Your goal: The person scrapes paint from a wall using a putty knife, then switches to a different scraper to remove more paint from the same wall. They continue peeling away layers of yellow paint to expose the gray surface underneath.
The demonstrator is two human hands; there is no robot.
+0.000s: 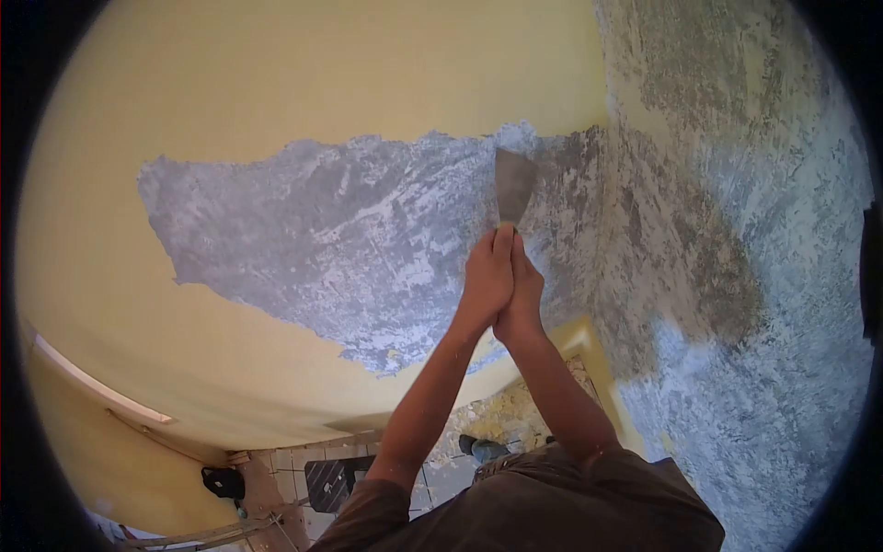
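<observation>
The left hand point(487, 283) and right hand point(521, 293) squeeze the handle of a flat metal putty knife point(515, 182). Its wide blade is on the rough gray patch point(303, 225), just below the jagged edge of smooth yellow paint point(349, 74).

The wall point(322, 74) is showing yellow around a jagged, mottled grey-and-white patch point(303, 230); the shirt point(552, 506) is looking dark brown.

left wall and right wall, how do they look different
The left wall has smooth yellow paint around a jagged grey patch; the right wall is mottled grey and white over most of what shows. The scraper is at the left wall, not the right wall. Both show rough, stripped-looking areas, with darker, brownish patches near their shared corner.
</observation>
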